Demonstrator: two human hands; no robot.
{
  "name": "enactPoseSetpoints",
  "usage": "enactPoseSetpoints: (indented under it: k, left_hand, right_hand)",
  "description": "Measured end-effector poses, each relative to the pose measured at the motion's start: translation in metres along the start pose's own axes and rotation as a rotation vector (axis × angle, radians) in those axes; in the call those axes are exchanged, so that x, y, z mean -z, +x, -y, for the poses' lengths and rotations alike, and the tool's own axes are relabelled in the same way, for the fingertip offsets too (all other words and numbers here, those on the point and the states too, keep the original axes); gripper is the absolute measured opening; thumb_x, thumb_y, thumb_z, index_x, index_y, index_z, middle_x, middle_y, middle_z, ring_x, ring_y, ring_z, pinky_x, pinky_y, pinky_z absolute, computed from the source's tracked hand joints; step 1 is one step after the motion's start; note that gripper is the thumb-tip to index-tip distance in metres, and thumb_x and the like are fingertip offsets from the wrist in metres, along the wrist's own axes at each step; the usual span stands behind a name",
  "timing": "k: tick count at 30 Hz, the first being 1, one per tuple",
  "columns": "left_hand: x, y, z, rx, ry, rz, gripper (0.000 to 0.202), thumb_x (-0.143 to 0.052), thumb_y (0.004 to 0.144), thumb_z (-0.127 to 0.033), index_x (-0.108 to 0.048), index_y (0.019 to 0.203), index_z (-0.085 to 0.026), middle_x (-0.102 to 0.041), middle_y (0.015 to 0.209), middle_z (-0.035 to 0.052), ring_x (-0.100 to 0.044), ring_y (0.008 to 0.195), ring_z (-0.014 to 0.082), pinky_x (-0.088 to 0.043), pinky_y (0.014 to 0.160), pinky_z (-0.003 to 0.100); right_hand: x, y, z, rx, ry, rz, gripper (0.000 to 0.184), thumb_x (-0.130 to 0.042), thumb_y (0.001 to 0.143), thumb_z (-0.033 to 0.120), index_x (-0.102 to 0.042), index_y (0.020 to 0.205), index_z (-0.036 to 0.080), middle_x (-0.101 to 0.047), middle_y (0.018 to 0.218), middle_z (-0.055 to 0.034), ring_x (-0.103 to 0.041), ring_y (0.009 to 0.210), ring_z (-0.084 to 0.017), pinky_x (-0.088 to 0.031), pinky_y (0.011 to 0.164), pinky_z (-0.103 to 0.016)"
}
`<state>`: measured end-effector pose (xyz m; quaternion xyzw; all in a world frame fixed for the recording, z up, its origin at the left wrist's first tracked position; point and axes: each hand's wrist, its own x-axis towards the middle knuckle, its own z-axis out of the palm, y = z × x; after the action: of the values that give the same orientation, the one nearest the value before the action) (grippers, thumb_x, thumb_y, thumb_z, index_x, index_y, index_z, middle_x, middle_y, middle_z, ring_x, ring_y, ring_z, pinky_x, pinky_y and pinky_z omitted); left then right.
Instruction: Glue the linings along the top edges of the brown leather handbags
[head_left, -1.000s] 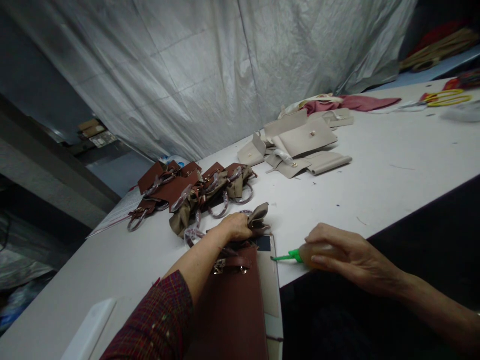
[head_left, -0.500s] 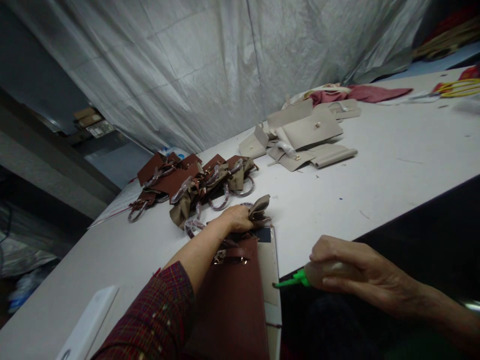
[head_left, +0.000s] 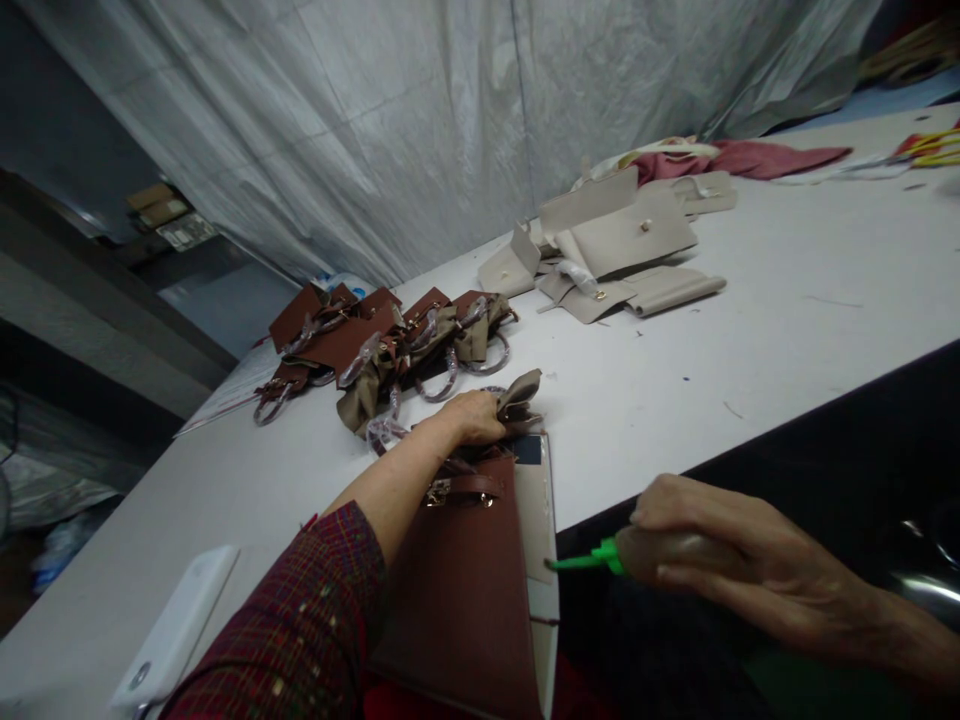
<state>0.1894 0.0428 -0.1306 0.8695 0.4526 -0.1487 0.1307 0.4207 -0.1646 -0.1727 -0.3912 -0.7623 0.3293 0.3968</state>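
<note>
A brown handbag point(head_left: 466, 590) lies at the table's front edge, its cream inner side panel point(head_left: 535, 510) facing right. My left hand point(head_left: 472, 418) is closed on the olive lining fabric point(head_left: 520, 394) bunched at the bag's mouth; its fingertips are partly hidden. In my right hand point(head_left: 739, 550) is a squeeze glue bottle point(head_left: 649, 553), fingers wrapped around its body. The bottle's green nozzle point(head_left: 592, 558) points left, and its dark tip is at the right edge of the cream panel.
More brown handbags point(head_left: 352, 345) with wrapped handles lie beyond my left hand. Beige bag pieces point(head_left: 622, 245) and a pink cloth point(head_left: 780, 158) lie farther back. A white device point(head_left: 176, 625) rests at left. Yellow-handled scissors point(head_left: 934, 150) lie far right.
The green nozzle's tip has slid slightly down along the cream panel's edge, toward me. My left hand keeps its hold on the lining. The camera view has shifted a little.
</note>
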Motion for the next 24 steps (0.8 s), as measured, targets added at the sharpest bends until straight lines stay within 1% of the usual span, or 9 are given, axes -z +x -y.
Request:
enactPoseSetpoints:
  k: [2, 6, 10, 11, 14, 18, 22, 24]
  left_hand:
    - [-0.001, 0.0, 0.0, 0.009, 0.011, 0.002, 0.076, -0.043, 0.074, -0.084, -0.072, 0.104, -0.02, -0.073, 0.099, 0.0118, -0.067, 0.089, 0.0274, -0.049, 0.074, 0.033]
    - [-0.003, 0.002, 0.001, 0.038, -0.001, 0.002, 0.074, -0.048, 0.072, -0.082, -0.072, 0.102, -0.019, -0.073, 0.097, 0.012, -0.066, 0.086, 0.026, -0.048, 0.071, 0.031]
    - [-0.004, 0.003, 0.002, 0.039, 0.001, 0.0, 0.076, -0.046, 0.071, -0.084, -0.072, 0.102, -0.02, -0.073, 0.095, 0.0109, -0.066, 0.084, 0.0252, -0.047, 0.068, 0.03]
    - [-0.005, 0.004, 0.003, 0.044, -0.002, 0.001, 0.076, -0.046, 0.07, -0.085, -0.072, 0.103, -0.021, -0.073, 0.094, 0.0102, -0.066, 0.084, 0.025, -0.047, 0.068, 0.03]
    - [-0.005, 0.005, 0.004, 0.035, -0.013, 0.007, 0.076, -0.047, 0.07, -0.085, -0.072, 0.104, -0.021, -0.072, 0.096, 0.0102, -0.066, 0.086, 0.0257, -0.047, 0.069, 0.03]
    - [-0.004, 0.004, 0.004, 0.022, -0.017, -0.003, 0.076, -0.045, 0.071, -0.085, -0.072, 0.102, -0.02, -0.073, 0.096, 0.0117, -0.066, 0.084, 0.0259, -0.048, 0.07, 0.032]
    - [-0.004, 0.002, 0.002, 0.028, -0.028, -0.015, 0.075, -0.044, 0.071, -0.085, -0.072, 0.099, -0.022, -0.073, 0.092, 0.009, -0.066, 0.082, 0.0237, -0.047, 0.069, 0.03]
    - [-0.004, 0.0, 0.0, 0.014, -0.015, -0.017, 0.074, -0.044, 0.072, -0.085, -0.072, 0.098, -0.022, -0.073, 0.093, 0.0093, -0.066, 0.084, 0.0244, -0.048, 0.071, 0.03]
  right_hand:
    - [-0.001, -0.002, 0.004, -0.006, 0.013, 0.064, 0.006, -0.061, 0.089, 0.024, -0.062, 0.095, 0.024, -0.064, 0.083, -0.004, -0.062, 0.069, -0.018, -0.055, 0.06, -0.03]
    - [-0.001, -0.006, 0.007, -0.018, -0.017, -0.009, 0.01, -0.058, 0.09, 0.022, -0.061, 0.099, 0.025, -0.063, 0.087, -0.0049, -0.063, 0.073, -0.019, -0.055, 0.062, -0.031]
    - [-0.003, -0.008, 0.011, -0.034, 0.012, 0.094, 0.008, -0.059, 0.09, 0.022, -0.062, 0.097, 0.024, -0.063, 0.086, -0.0053, -0.063, 0.072, -0.019, -0.055, 0.062, -0.031]
    - [-0.004, -0.008, 0.013, -0.02, 0.012, 0.095, 0.01, -0.059, 0.09, 0.021, -0.063, 0.098, 0.025, -0.064, 0.087, -0.0054, -0.063, 0.073, -0.019, -0.056, 0.063, -0.031]
    - [-0.005, -0.006, 0.018, 0.005, -0.014, 0.042, 0.014, -0.058, 0.09, 0.019, -0.062, 0.102, 0.026, -0.064, 0.09, -0.0058, -0.064, 0.078, -0.02, -0.056, 0.066, -0.031]
    - [-0.006, -0.006, 0.02, -0.017, -0.013, 0.123, 0.007, -0.059, 0.09, 0.022, -0.061, 0.097, 0.025, -0.064, 0.088, -0.0049, -0.064, 0.074, -0.019, -0.056, 0.064, -0.03]
    - [-0.006, -0.005, 0.018, -0.088, 0.037, 0.037, 0.006, -0.058, 0.091, 0.027, -0.062, 0.095, 0.024, -0.064, 0.085, -0.0049, -0.064, 0.072, -0.019, -0.057, 0.062, -0.031]
    - [-0.005, -0.006, 0.019, -0.143, 0.073, 0.041, 0.008, -0.059, 0.09, 0.031, -0.063, 0.09, 0.024, -0.063, 0.081, -0.0043, -0.063, 0.067, -0.019, -0.057, 0.058, -0.03]
